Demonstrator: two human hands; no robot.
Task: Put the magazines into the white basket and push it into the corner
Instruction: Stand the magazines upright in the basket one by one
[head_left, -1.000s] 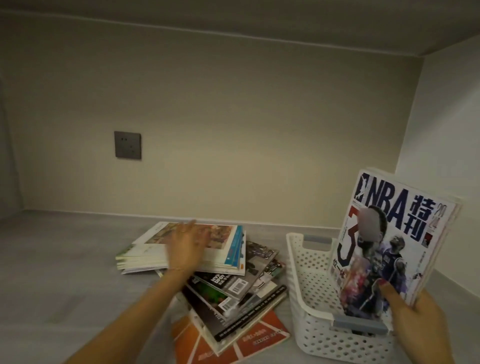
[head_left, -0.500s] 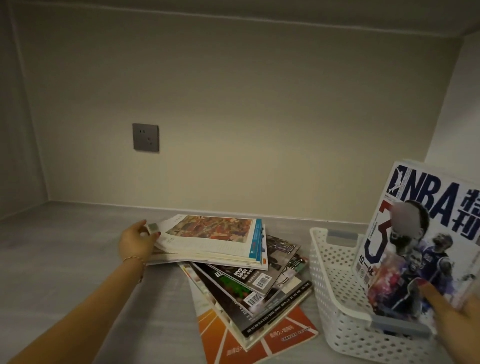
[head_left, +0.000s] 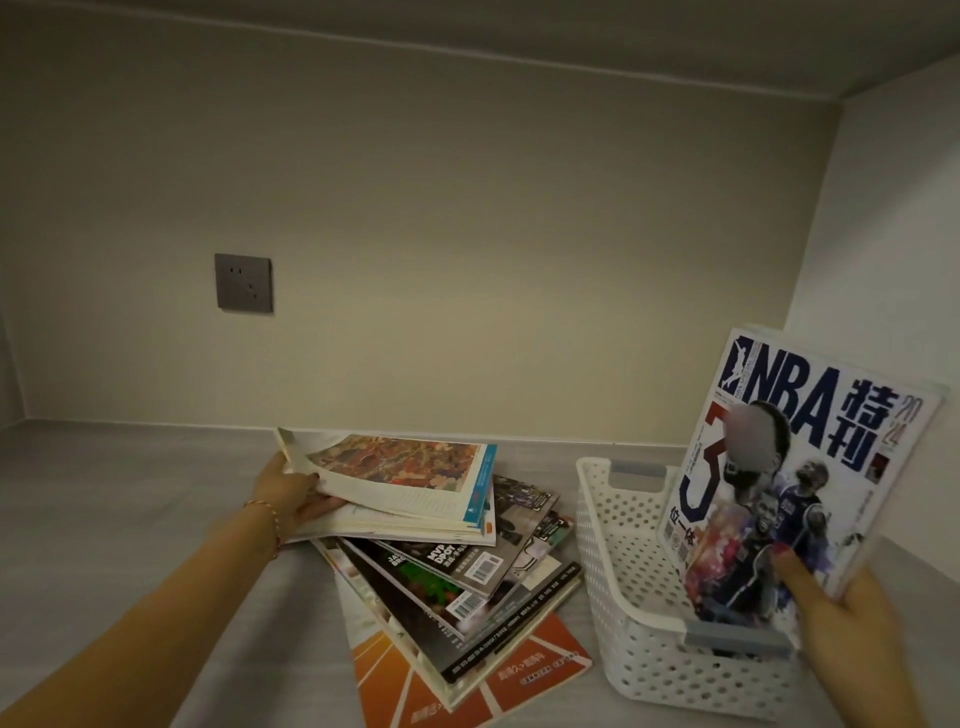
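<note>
Right of the left hand (head_left: 283, 491) fingers: top magazine (head_left: 410, 483), gripped at its lifted left edge | long side runs toward white basket (head_left: 618, 551) | right hand (head_left: 852, 618) grips NBA magazine (head_left: 800, 478) upright inside.

upright magazine (head_left: 800, 467): "NBA", "特刊", "2024", big "3" | stacked dark magazine (head_left: 457, 564): "MVP"

One head-worn camera looks forward and slightly down into a shelf recess, close above the basket (head_left: 623, 587), facing the back wall (head_left: 467, 234).
</note>
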